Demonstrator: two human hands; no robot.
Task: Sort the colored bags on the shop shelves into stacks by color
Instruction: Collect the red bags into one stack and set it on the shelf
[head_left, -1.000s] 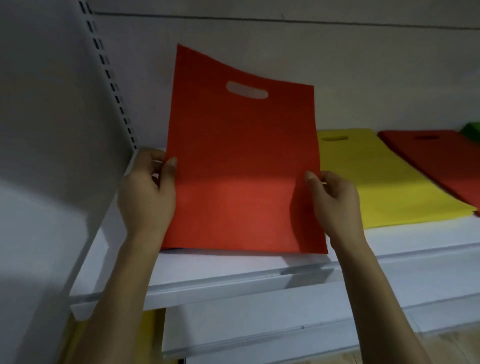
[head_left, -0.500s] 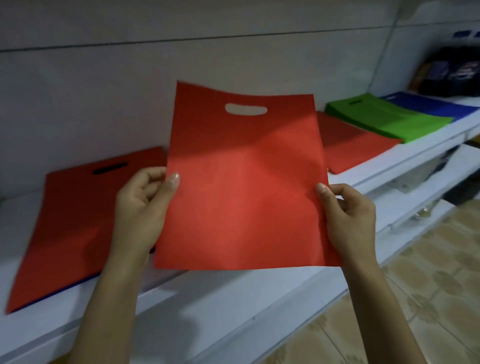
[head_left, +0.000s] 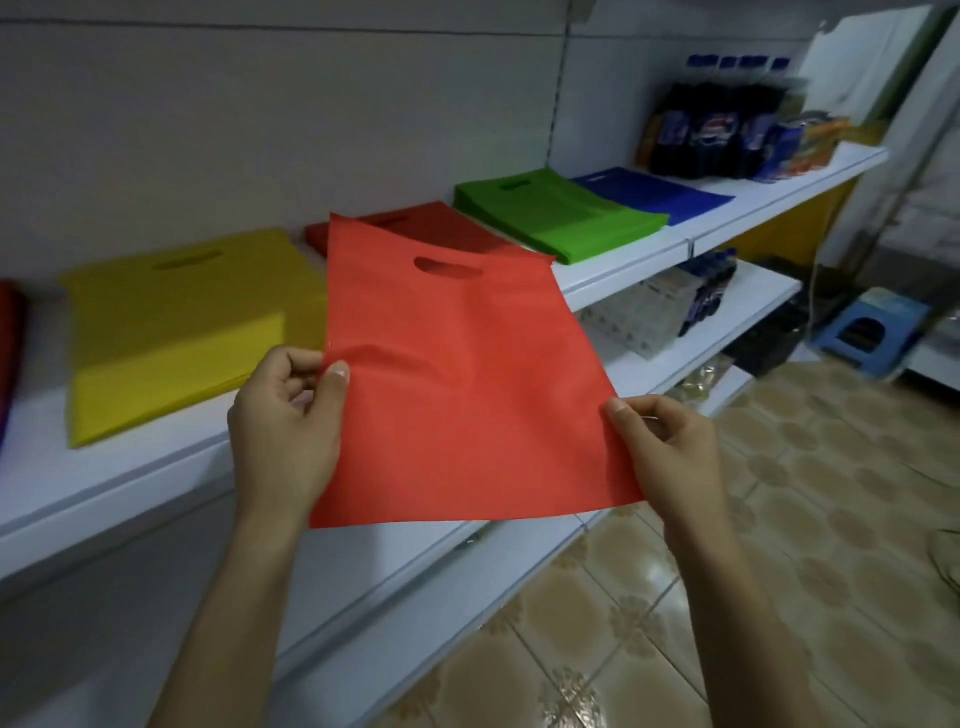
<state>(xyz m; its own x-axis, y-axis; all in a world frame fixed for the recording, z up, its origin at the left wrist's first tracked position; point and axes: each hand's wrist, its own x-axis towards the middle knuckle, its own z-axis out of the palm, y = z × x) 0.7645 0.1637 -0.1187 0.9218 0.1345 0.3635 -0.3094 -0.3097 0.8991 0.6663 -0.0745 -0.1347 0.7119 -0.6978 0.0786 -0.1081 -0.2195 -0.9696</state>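
The flat red non-woven fabric bag (head_left: 457, 384) is light and floppy; your left hand (head_left: 283, 426) and right hand (head_left: 670, 447) pinch its side edges, so keep it taut.

I see an orange-red bag (head_left: 457, 395), flat, with an oval handle slot near its top edge. It is held in the air just in front of the right edge of the yellow stack (head_left: 171, 322) and tilted back. The yellow stack lies flat on the white shelf (head_left: 104, 467). To its right lie a red stack (head_left: 441, 228), partly hidden, then a green stack (head_left: 556, 213), then a blue stack (head_left: 654, 195).
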